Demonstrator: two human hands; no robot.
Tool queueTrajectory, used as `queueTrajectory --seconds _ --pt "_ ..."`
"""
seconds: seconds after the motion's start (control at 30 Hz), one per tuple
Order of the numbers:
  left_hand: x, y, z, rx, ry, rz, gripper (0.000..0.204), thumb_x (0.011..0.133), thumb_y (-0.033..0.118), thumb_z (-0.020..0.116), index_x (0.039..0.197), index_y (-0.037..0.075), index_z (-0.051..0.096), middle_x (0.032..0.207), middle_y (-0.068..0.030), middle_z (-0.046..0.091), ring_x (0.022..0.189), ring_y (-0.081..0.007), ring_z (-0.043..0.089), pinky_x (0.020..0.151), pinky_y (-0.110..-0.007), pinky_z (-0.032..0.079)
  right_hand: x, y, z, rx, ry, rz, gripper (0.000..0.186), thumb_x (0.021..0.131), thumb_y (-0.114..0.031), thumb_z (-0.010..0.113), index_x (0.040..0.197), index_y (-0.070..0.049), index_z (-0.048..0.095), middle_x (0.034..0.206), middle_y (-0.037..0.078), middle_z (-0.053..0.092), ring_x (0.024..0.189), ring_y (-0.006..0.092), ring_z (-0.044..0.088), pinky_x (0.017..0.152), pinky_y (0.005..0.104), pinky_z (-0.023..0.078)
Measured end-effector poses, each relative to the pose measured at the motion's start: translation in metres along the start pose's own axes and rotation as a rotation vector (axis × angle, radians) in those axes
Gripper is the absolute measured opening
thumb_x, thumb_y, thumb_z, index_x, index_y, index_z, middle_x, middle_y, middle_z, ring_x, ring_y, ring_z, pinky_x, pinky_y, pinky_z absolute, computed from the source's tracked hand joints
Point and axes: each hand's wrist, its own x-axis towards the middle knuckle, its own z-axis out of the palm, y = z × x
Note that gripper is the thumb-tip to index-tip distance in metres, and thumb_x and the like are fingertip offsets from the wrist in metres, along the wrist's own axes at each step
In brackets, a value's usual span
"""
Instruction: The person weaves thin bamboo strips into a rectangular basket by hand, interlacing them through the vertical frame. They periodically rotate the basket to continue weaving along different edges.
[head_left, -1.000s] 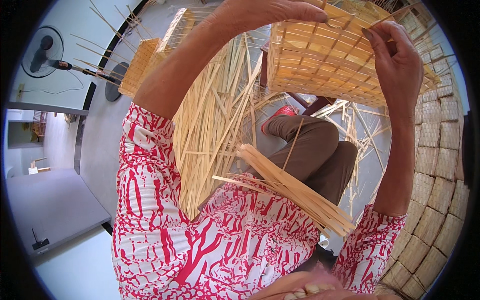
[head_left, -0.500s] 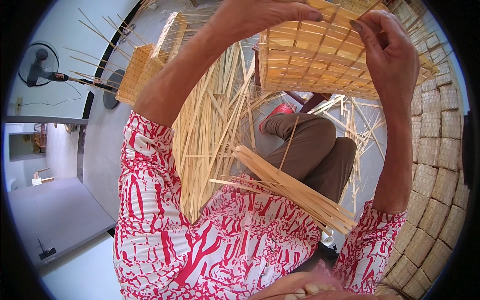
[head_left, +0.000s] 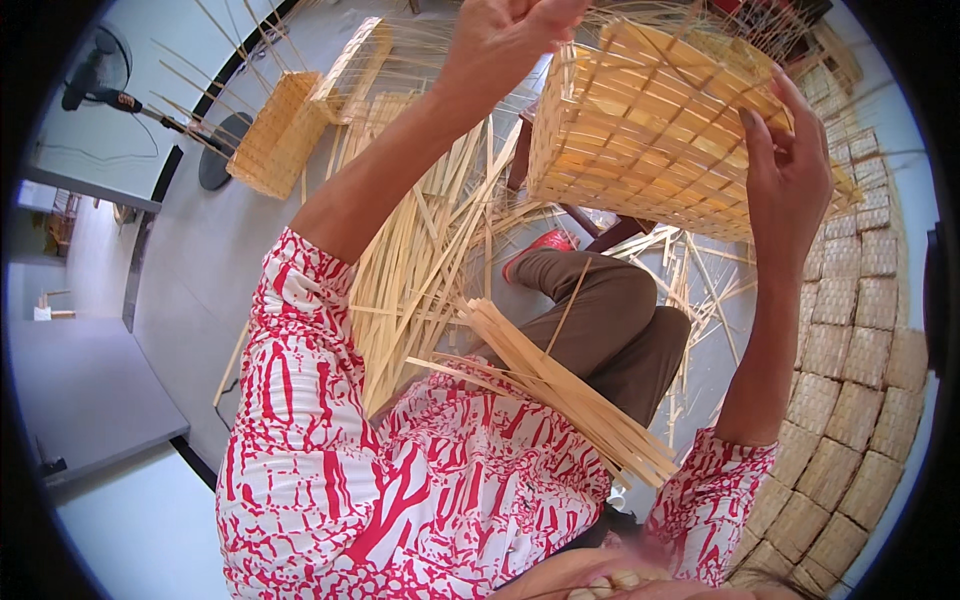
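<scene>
A woven bamboo basket (head_left: pixel 640 130) stands tilted in front of me, with loose strip ends sticking out at its upper rim. My right hand (head_left: pixel 790 170) is closed around its right side, thumb on the slatted face and fingers at the upper edge. At the top of the picture my left hand (head_left: pixel 515 40) is off the basket, just beyond its upper left corner. Its fingers are curled together and partly cut off, so whatever they hold is hidden. Across my lap lies a bundle of flat bamboo strips (head_left: pixel 570 385).
Long loose strips (head_left: pixel 420 260) cover the floor to my left, near a half-woven basket (head_left: pixel 275 135) with upright stakes. Stacked woven pieces (head_left: pixel 840 410) line the right side. A standing fan (head_left: pixel 100 70) is at far left. A dark wooden stool (head_left: pixel 615 232) shows under the basket.
My left hand has come off the basket's upper edge and moved up, its fingers now curled. The right hand has slid lower along the right side. The whole view has shifted slightly.
</scene>
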Motion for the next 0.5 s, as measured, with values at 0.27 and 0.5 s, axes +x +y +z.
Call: queueTrajectory --seconds 0.27,0.5 --pt "-0.079 -0.023 -0.016 0.154 -0.132 -0.116 0.038 0.098 0.025 0.074 0.128 0.003 0.065 0.110 -0.0038 0.068 0.096 -0.0084 0.064 0.084 -0.024 0.055 -0.039 -0.011 -0.011 0.067 0.022 -0.100 0.043 0.096 -0.004 0.069 0.137 -0.010 0.058 0.141 0.013 0.056 0.112 0.0216 0.068 0.078 0.0306 0.061" --pt "-0.077 -0.024 0.006 0.407 -0.191 0.046 0.041 0.091 0.019 0.080 0.127 0.006 0.066 0.109 -0.0032 0.067 0.093 -0.0088 0.064 0.081 -0.026 0.055 -0.083 -0.006 -0.046 0.010 -0.113 -0.095 0.029 0.089 0.002 0.070 0.117 -0.004 0.066 0.120 0.015 0.069 0.115 0.0330 0.066 0.092 0.0409 0.054"
